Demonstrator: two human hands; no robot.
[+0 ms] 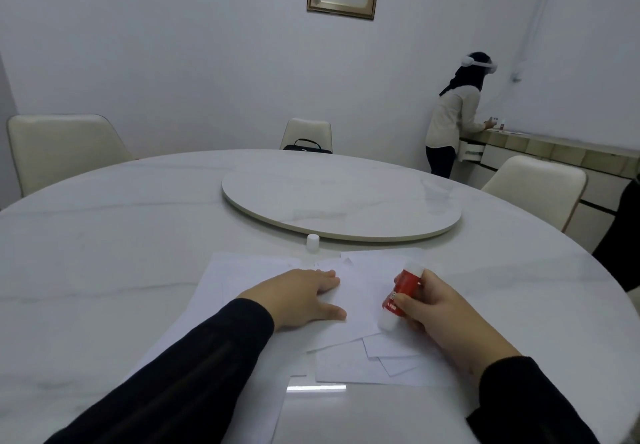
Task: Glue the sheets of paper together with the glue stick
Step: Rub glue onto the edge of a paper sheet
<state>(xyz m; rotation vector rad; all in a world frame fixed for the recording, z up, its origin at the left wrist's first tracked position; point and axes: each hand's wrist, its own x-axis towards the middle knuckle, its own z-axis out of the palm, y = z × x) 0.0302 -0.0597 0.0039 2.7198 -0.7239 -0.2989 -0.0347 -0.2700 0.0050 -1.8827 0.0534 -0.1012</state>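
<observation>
Several white sheets of paper (360, 294) lie overlapping on the near part of the round table, with smaller pieces (391, 350) poking out below. My left hand (304, 296) rests flat on the top sheet, fingers straight. My right hand (436, 308) grips the red and white glue stick (401, 296), tilted, above the right part of the sheets. Its white cap (312, 243) stands alone on the table beyond the papers.
A round white turntable (341, 201) sits in the middle of the marble table (104, 253). Cream chairs (62, 149) stand around it, one with a black bag (307, 146). A person (453, 118) stands at a sideboard (554, 149) at the back right.
</observation>
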